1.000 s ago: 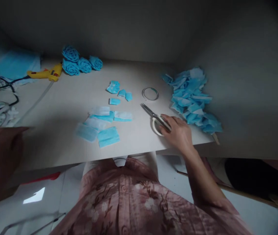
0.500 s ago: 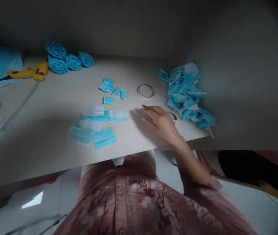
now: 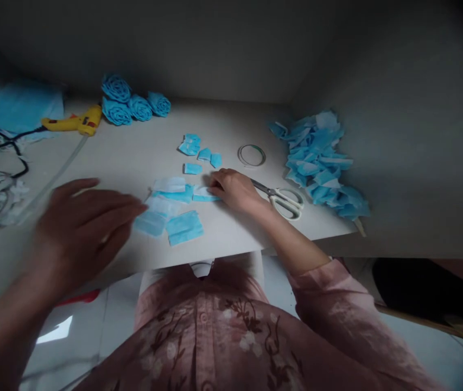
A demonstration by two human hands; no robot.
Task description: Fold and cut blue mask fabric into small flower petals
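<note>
My left hand [image 3: 88,233] is over the left part of the table, fingers stretched out and a little blurred, holding nothing visible. Its fingertips reach toward a pale blue fabric piece [image 3: 150,224]. My right hand [image 3: 234,189] is low over the right end of a blue-and-white fabric strip [image 3: 203,194], which it partly covers. Its fingers are bent, with a gap between thumb and forefinger. Beside that strip lie a white piece [image 3: 169,184] and a pleated blue rectangle [image 3: 184,227]. White-handled scissors [image 3: 282,200] rest just right of my right hand.
Small cut blue pieces [image 3: 192,169] and a wire coil [image 3: 251,155] lie farther back. A heap of blue scraps [image 3: 316,157] is at the right. Rolled blue fabric roses [image 3: 139,107], a yellow glue gun [image 3: 87,120] and black cable [image 3: 21,157] occupy the left back.
My right hand has moved left, away from the scissors, to the blue-and-white strip. The scissors are now uncovered. My left hand has come into view, and the camera view has shifted slightly.
</note>
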